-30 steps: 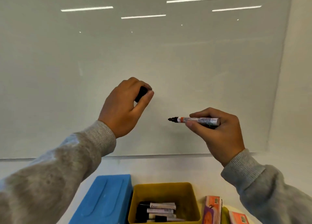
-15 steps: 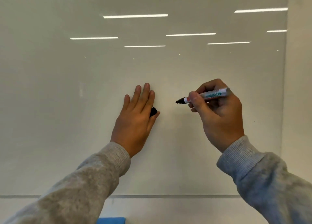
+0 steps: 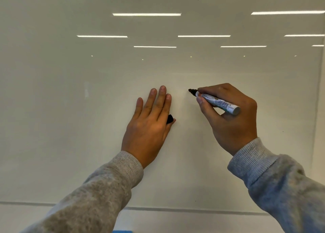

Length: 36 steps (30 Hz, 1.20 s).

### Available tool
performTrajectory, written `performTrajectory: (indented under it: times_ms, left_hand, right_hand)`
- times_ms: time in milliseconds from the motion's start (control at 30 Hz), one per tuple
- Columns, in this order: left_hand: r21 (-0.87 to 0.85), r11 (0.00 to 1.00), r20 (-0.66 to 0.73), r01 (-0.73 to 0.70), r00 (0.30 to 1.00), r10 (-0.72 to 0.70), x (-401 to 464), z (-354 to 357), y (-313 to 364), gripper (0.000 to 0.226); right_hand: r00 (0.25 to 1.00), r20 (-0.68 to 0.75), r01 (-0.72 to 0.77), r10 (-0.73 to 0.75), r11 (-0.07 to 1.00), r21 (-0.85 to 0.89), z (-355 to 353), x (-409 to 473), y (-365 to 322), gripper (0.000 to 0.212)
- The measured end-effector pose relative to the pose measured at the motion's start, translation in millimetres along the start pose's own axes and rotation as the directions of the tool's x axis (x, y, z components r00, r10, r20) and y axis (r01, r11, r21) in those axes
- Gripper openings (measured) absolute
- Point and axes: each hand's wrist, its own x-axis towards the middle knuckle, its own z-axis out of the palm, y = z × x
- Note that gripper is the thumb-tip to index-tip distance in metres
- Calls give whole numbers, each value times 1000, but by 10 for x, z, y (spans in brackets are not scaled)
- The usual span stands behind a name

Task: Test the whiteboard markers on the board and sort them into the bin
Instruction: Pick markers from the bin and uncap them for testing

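Two hands up: right hand grips marker, nib pointing up-left, just right of flat left hand pinning cap to whiteboard.

Your left sleeve and right sleeve are heathered grey sweatshirt fabric with a fuzzy, slightly pilled surface. Each ends in a ribbed knit cuff at the wrist. Both hands are bare.
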Motion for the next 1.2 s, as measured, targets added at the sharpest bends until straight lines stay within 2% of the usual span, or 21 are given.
performTrajectory:
  times_ms: [133, 267, 400, 433, 567, 600, 733, 767, 900, 933, 1033, 1067, 1100, 1200]
  left_hand:
    - [-10, 1000, -15, -6, 1000, 6, -12, 7, 1, 61]
    - [-11, 1000, -25, -4, 1000, 4, -24, 23, 20, 59]
    - [-23, 1000, -22, -6, 1000, 6, -38, 14, 22, 62]
    - [-22, 1000, -18, -8, 1000, 8, -44, 11, 20, 62]
    - [-21, 1000, -15, -9, 1000, 9, -59, 15, 22, 61]
    - [-22, 1000, -14, -10, 1000, 10, -63, 19, 25, 61]
    - [-31, 999, -3, -14, 1000, 13, -76, 22, 14, 63]
    - [-30, 999, -2, -14, 1000, 14, -83, 23, 14, 63]
    - [-27, 1000, 4, -9, 1000, 9, -88, 20, 20, 62]
    - [-27, 1000, 5, -10, 1000, 10, -91, 24, 22, 62]
    - [-27, 999, 13, -17, 1000, 17, -107, 33, 16, 63]
    - [-25, 999, 11, -20, 1000, 20, -114, 35, 13, 63]
    - [-22, 999, 9, -23, 1000, 24, -119, 38, 8, 63]
    - [-22, 999, -1, -25, 1000, 25, -130, 40, 1, 62]
  right_hand:
    - [996, 67, 68, -65, 997, -33, -64, -45, 14, 18]
    - [996, -6, 88, -88, 993, -80, -123, -41, 51, 17]
    - [975, 154, 174, -161, 982, -76, -95, -152, 23, 16]
    - [973, 151, 186, -173, 979, -79, -117, -133, 32, 15]
    - [987, -38, 144, -153, 974, -175, -204, -26, 91, 15]
    - [987, -35, 149, -157, 973, -177, -185, -71, 78, 15]
    - [957, 203, 229, -208, 970, -86, -81, -345, 24, 16]
    - [951, 218, 242, -221, 967, -75, -107, -327, 36, 16]
    - [983, 22, 183, -182, 973, -137, -208, -141, 77, 12]
    - [984, 35, 177, -174, 976, -129, -188, -170, 57, 12]
    - [942, 251, 251, -222, 964, -89, -105, -365, 19, 14]
    - [930, 275, 273, -241, 959, -80, -136, -357, 37, 14]
    - [943, 237, 256, -232, 964, -77, -185, -295, 81, 13]
    - [991, -14, 127, -130, 982, -142, -315, -154, 133, 11]
